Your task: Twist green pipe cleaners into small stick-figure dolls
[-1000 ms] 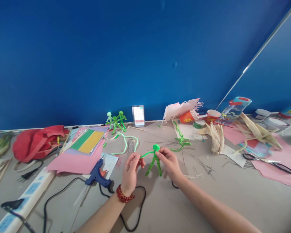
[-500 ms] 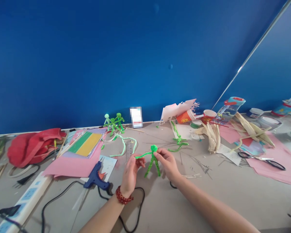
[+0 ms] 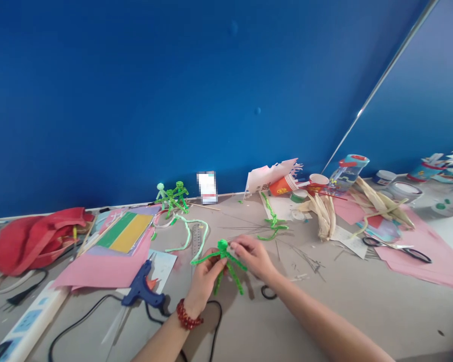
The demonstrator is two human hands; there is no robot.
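A green pipe-cleaner figure (image 3: 232, 271) with a round coiled head, two spread arms and two legs stands over the near middle of the table. My left hand (image 3: 206, 274) pinches its body between thumb and fingers. My right hand (image 3: 254, 256) is closed, its fingertips beside the figure's head and shoulder; whatever they pinch is too small to make out. Several finished-looking green figures (image 3: 171, 196) stand together by the wall. A loose green pipe-cleaner piece (image 3: 274, 221) and a pale green strand (image 3: 189, 236) lie beyond my hands, near a ruler (image 3: 196, 239).
To the left are a blue glue gun (image 3: 143, 289), pink paper (image 3: 98, 269), a red bag (image 3: 38, 239) and a power strip (image 3: 32, 322). On the right are scissors (image 3: 398, 247), dried husks (image 3: 326, 216) and paper cups (image 3: 283, 186). A blue wall (image 3: 154, 100) rises behind.
The figure has come lower and nearer. My left hand has moved from the tip of its arm to its body. The figure's other arm now shows, slanting down to the right.
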